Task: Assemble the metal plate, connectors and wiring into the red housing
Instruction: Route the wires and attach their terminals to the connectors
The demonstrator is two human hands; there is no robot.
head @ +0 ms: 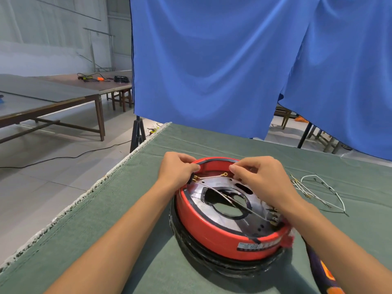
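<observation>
Red housing (214,236): round, shallow, open side up, seated on a black ring base (212,262) on a green cloth-covered table (148,262); white label (249,245) on the near outer wall. Metal plate (250,221): silver disc with a large central opening, lying flat inside the housing, several small holes and a dark oblong slot toward the far side. Wire with ring terminal (224,174): lies across the far part of the plate, the brass ring end just beside the right hand's fingertips, the other end at brass connectors (196,177) at the housing's far-left inner wall. Second wire (231,201): runs diagonally over the plate's central opening toward the near-right rim, ending at a small connector block (274,218). Left hand (178,168): at the housing's far-left rim, fingers curled, thumb and forefinger pinching the rim's black edge strip just above the brass connectors. Right hand (256,177): over the housing's far-right side, fingers curled and pinched together at the rim; what they hold is too small to tell. Loose wires (318,192): white and bare-ended leads lying on the cloth to the right of the housing, apart from it. Blue curtain (222,60): hangs beyond the housing, behind the table's far edge.
</observation>
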